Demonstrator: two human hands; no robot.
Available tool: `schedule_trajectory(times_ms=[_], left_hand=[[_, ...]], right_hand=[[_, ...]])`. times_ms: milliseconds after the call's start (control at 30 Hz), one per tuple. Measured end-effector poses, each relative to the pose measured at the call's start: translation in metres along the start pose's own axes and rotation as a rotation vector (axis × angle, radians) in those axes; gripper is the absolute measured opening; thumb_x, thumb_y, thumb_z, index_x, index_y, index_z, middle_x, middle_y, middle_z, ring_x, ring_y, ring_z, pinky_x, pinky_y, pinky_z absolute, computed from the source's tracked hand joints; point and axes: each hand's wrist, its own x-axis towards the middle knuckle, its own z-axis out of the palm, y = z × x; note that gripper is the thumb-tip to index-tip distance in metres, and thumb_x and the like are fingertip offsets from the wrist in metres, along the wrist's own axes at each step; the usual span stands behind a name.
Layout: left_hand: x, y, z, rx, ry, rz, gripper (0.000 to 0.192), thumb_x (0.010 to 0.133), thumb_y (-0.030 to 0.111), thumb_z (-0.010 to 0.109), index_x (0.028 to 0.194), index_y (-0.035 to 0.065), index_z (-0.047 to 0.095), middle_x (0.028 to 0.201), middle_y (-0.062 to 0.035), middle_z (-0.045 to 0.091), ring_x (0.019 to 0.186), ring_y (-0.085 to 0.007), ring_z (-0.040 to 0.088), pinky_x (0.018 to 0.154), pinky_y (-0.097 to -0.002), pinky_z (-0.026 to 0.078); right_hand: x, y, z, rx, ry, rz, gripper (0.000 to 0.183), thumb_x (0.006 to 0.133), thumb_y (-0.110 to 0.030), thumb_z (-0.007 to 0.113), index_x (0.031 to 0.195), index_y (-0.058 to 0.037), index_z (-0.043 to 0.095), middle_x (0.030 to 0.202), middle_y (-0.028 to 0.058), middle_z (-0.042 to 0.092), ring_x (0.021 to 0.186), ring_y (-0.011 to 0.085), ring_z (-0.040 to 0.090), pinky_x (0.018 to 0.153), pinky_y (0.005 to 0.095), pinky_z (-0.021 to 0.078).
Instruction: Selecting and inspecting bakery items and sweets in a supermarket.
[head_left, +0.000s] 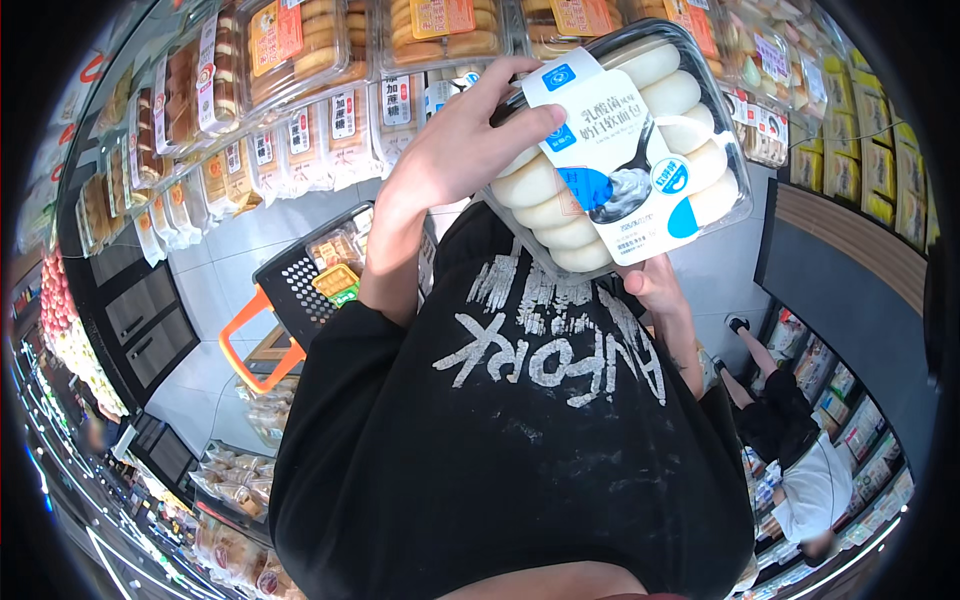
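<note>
A clear plastic pack of white bread rolls (686, 97), wrapped with a printed paper band, is tilted in front of my chest. My left hand (480, 127) grips its upper left edge, thumb on top and fingers over the rim. At its lower edge is my right hand (656, 285), its thumb showing and its fingers hidden beneath the pack. Beyond my left forearm sits a black perforated basket (296, 281) with an orange handle (240, 330). Inside it lie several food packs, among them a yellow tray (336, 280).
Shelves of packaged bread (300, 45) run along the top and upper left. Yellow packs (877, 142) fill a rack at upper right. A person (814, 480) in a white top stands at lower right by stocked shelves. Bagged baked goods (236, 480) lie on a display at lower left.
</note>
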Motion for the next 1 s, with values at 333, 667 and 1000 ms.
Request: schedule_trajectory(times_ms=[333, 667, 1000], left_hand=[[-0.005, 0.000, 0.007, 0.076, 0.028, -0.005, 0.057, 0.079, 0.042, 0.055, 0.119, 0.0037, 0.042, 0.100, -0.0183, 0.058, 0.094, -0.0228, 0.055, 0.083, -0.0299, 0.040], [-0.008, -0.005, 0.014, 0.099, 0.029, -0.020, 0.055, 0.083, 0.041, 0.049, 0.122, 0.0034, 0.040, 0.108, -0.0195, 0.055, 0.101, -0.0249, 0.053, 0.085, -0.0306, 0.039], [-0.012, -0.002, 0.021, 0.094, -0.026, -0.044, 0.055, 0.085, 0.041, 0.047, 0.123, 0.0028, 0.040, 0.109, -0.0194, 0.055, 0.100, -0.0249, 0.053, 0.085, -0.0302, 0.039]], right_hand=[[-0.007, 0.001, -0.010, -0.173, 0.097, 0.037, 0.080, 0.069, -0.039, 0.070, 0.124, 0.0056, 0.032, 0.120, 0.0131, 0.044, 0.111, 0.0207, 0.042, 0.095, 0.0349, 0.0309], [-0.009, -0.005, -0.005, -0.206, 0.098, 0.083, 0.090, 0.068, -0.048, 0.067, 0.126, 0.0072, 0.027, 0.124, 0.0138, 0.040, 0.115, 0.0219, 0.038, 0.097, 0.0344, 0.0276], [-0.015, -0.002, -0.008, -0.139, 0.107, 0.074, 0.083, 0.069, -0.039, 0.069, 0.127, 0.0058, 0.028, 0.123, 0.0143, 0.042, 0.114, 0.0222, 0.039, 0.097, 0.0351, 0.0283]])
